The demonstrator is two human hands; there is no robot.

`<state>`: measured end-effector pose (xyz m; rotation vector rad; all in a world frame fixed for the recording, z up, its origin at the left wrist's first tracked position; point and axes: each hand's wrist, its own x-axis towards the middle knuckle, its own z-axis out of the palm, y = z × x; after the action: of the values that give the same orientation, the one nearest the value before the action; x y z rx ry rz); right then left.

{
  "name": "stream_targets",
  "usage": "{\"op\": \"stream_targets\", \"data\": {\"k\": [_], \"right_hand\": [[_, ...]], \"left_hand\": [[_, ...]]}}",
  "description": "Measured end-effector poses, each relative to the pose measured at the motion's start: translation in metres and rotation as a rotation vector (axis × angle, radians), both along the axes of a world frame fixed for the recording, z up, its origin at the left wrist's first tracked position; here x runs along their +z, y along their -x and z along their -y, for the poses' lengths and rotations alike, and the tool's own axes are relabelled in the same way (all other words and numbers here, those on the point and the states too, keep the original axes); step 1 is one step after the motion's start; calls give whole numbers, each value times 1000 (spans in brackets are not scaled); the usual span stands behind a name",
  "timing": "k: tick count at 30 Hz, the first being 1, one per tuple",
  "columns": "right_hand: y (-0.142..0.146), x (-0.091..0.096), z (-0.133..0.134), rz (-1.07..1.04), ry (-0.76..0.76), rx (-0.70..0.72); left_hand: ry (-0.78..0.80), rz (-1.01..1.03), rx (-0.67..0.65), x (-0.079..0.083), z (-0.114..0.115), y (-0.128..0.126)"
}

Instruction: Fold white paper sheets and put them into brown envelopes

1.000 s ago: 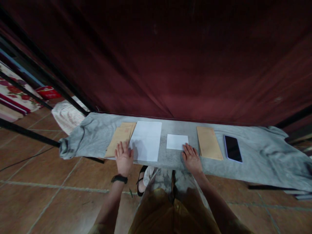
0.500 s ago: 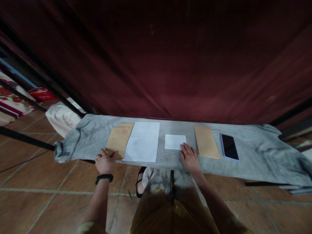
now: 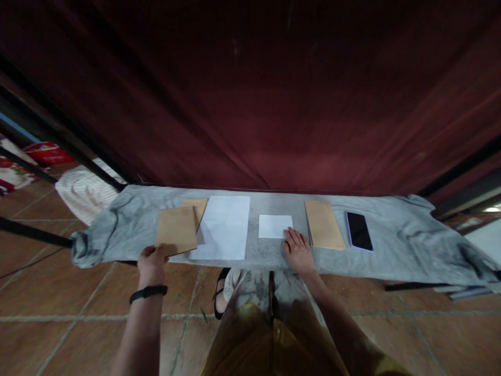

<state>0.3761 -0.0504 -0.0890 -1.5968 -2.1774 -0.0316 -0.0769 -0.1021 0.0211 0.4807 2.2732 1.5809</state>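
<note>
Brown envelope [image 3: 177,228] beyond left grip [image 3: 152,263], near-left corner pinched there; right grip [image 3: 299,253] flat, fingertips touching white card [image 3: 272,226].

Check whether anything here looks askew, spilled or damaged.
Nothing looks spilled or damaged. The brown envelopes at the left hand look askew, their edges not lined up, and the grey cloth is rumpled at both ends.

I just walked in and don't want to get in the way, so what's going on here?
A person stands at a cloth-covered surface. The left hand holds a brown envelope by its near left corner, and the right hand rests at the near right corner of a small white card. A larger white sheet lies between them. Further right are more brown envelopes, then a phone.
</note>
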Motion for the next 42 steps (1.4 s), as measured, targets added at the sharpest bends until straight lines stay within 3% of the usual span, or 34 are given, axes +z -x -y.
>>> {"op": "stream_targets", "data": {"k": [4, 7, 10, 15, 22, 31, 34, 39, 42], "right_hand": [[0, 1, 0, -10, 12, -5], [1, 3, 1, -10, 34, -13], [1, 6, 1, -12, 50, -11], [1, 8, 1, -17, 54, -21], [0, 7, 0, -40, 59, -22], [0, 10, 0, -30, 74, -13], [-1, 12, 0, -26, 89, -12], [-1, 14, 1, -44, 87, 1], [-2, 14, 0, -41, 98, 12]], "left_hand": [[-98, 184, 7, 9, -9, -27], [-149, 363, -73, 7, -18, -63], [-167, 522, -178, -4, -24, -106], [-146, 676, -210, -26, -35, -160], [-138, 750, -280, -37, -46, -188], [-50, 784, -626, -56, -13, -216], [-105, 549, -734, -60, -8, -235], [-84, -373, -1066, -65, -20, -276], [-13, -776, -1190, -73, -30, -295]]}}
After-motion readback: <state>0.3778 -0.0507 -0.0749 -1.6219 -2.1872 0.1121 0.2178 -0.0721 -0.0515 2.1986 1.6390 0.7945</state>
